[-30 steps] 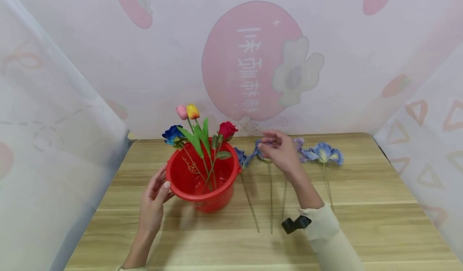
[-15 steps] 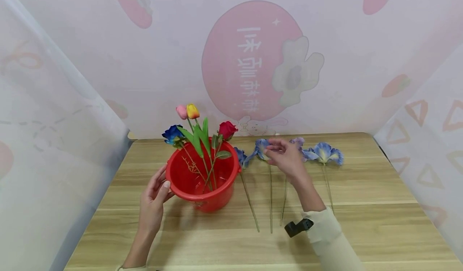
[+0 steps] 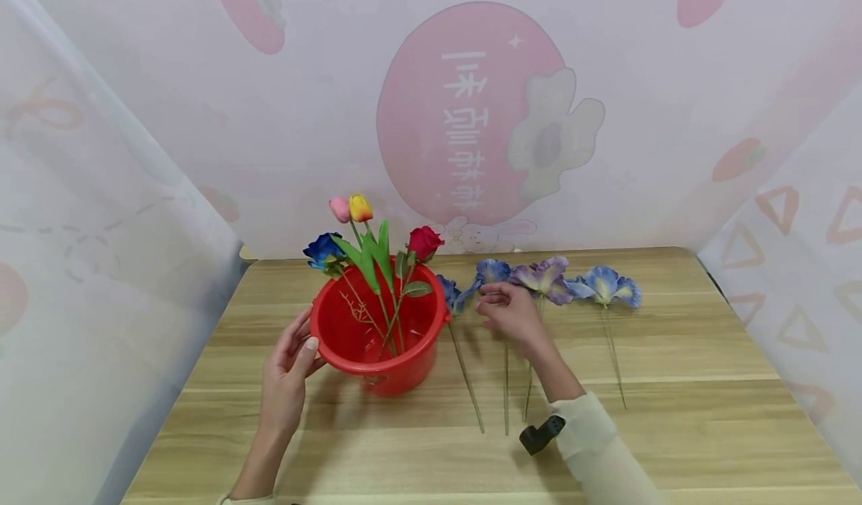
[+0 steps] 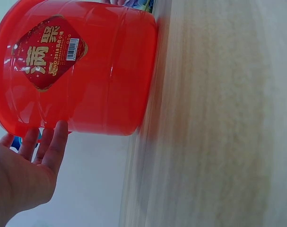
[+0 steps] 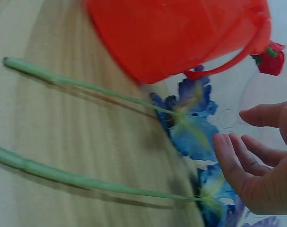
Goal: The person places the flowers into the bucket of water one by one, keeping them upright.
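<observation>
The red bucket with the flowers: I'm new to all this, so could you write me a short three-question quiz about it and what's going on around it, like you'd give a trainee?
1. Count: how many flowers stand in the red bucket?
2. True or false: the person's right grip is holding something.
3. Multiple choice: on the wooden table, where does the purple flower lie, seen from the person's side?
A) Left of the red bucket
B) Right of the red bucket
C) Underneath the red bucket

Key
1. Four: a pink tulip, a yellow tulip, a blue rose and a red rose.
2. False; it holds nothing.
3. B
</observation>
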A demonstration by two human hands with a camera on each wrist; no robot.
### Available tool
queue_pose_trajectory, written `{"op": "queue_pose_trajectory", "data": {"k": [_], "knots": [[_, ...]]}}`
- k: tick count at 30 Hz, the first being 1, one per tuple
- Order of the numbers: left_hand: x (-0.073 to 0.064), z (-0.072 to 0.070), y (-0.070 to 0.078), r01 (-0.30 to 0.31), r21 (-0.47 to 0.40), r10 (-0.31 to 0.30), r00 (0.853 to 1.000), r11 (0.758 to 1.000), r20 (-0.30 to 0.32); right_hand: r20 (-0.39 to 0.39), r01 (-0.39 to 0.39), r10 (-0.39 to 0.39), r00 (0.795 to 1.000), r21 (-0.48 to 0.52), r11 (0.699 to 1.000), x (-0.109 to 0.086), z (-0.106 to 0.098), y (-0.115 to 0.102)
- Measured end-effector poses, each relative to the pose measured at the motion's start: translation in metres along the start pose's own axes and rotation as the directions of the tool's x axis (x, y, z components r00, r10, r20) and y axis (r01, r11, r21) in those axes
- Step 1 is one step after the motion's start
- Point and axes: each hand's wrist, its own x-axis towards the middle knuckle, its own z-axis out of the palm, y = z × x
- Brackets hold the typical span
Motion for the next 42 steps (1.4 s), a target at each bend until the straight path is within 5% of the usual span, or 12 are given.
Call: {"op": "queue_pose_trajectory", "data": {"k": [20, 42], "knots": [[-0.001, 0.000, 0.000, -0.002, -0.002, 0.002, 1.000, 1.000, 0.004, 0.051, -0.011, 0.016, 0.999, -0.105, 0.994, 0.011, 0.034, 0.035], [0.000, 0.000, 0.000, -0.001, 0.008, 0.001, 1.000, 1.000, 0.001, 0.102, -0.111, 0.118, 0.988, -0.074, 0.991, 0.002, 0.040, 0.035]]}}
